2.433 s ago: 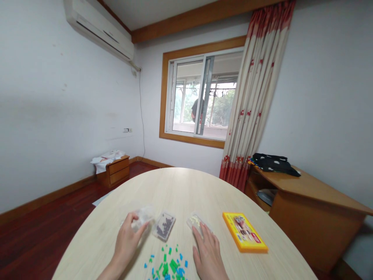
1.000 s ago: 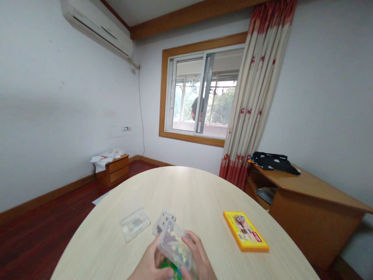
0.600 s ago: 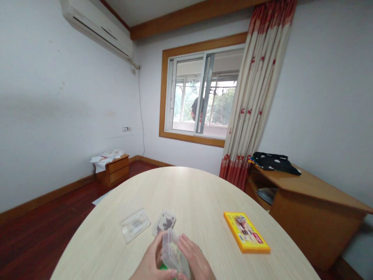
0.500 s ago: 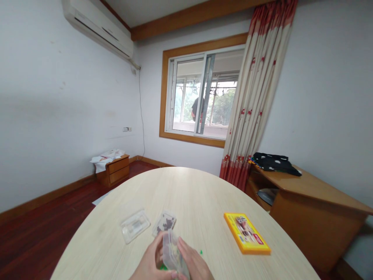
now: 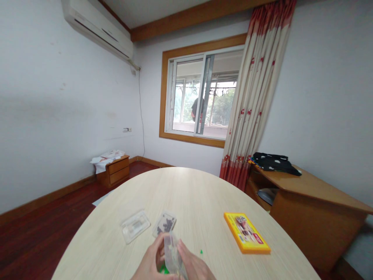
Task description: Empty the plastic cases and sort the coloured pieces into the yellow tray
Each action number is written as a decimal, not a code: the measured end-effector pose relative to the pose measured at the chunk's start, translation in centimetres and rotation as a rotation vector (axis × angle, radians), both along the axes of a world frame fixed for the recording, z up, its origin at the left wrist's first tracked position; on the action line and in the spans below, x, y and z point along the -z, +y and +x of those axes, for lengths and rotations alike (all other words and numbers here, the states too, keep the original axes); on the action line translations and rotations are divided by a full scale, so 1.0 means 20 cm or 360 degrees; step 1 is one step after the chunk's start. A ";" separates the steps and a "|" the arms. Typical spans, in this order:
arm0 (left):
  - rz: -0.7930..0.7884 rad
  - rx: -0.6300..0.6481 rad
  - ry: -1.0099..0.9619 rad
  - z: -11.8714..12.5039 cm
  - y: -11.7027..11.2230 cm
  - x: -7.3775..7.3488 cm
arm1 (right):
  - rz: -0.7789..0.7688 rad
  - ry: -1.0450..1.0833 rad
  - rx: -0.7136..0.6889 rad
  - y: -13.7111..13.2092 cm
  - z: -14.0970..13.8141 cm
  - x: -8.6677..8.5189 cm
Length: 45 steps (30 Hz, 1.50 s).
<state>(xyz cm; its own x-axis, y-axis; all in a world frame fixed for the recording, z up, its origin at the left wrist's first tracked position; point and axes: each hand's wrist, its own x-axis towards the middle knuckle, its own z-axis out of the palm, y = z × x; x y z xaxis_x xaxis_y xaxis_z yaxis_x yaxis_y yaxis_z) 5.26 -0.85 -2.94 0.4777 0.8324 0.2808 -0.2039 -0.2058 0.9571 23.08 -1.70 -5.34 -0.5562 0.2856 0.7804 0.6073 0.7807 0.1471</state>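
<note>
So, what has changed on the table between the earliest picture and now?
The left hand let go of the clear box, which now lies alone on the table. The right hand picked up the clear case of pale pieces; both hands now hold it, tipped on edge, above the green pieces. The box of dark pieces and the yellow box stayed where they were.

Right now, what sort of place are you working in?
Probably a room in a home: a wall air conditioner, a curtain beside the sliding window, and a low bedside cabinet.
</note>
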 end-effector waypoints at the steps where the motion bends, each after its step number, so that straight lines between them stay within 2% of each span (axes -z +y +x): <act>1: 0.0009 -0.0002 0.0009 0.00 0.00 0.00 | -0.0033 0.0026 0.0010 0.00 0.00 0.00; 6: 0.0117 -0.0061 0.0166 -0.03 -0.02 -0.03 | -0.0285 0.0192 0.0124 -0.02 0.05 -0.02; 13: 0.0231 -0.0250 0.0375 -0.08 0.00 0.01 | -0.0262 0.0264 0.0034 -0.02 0.02 -0.05; 17: 0.0405 -0.0344 0.0531 -0.09 0.00 0.03 | -0.0170 0.0268 0.0099 -0.02 0.03 -0.06; 27: 0.0867 -0.0349 0.0669 -0.10 0.02 0.04 | -0.0005 0.0299 0.0115 -0.02 0.06 -0.06; 35: 0.0913 -0.0247 0.0706 -0.13 0.01 0.01 | -0.0071 0.0309 0.0058 -0.01 0.07 -0.06; 41: 0.0984 -0.0389 0.0635 -0.11 0.00 0.02 | -0.0005 0.0301 0.0020 -0.02 0.07 -0.11; 45: 0.1094 -0.0443 0.0725 -0.10 -0.02 0.01 | 0.0014 0.0305 -0.0019 -0.01 0.06 -0.13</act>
<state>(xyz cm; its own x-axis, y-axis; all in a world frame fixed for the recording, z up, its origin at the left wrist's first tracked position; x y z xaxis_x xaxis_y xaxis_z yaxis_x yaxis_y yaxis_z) 3.17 -1.19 -3.18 0.4704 0.6518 0.5949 0.3123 -0.7535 0.5785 24.36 -2.00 -2.77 -0.4007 0.2724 0.8748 0.6155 0.7872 0.0368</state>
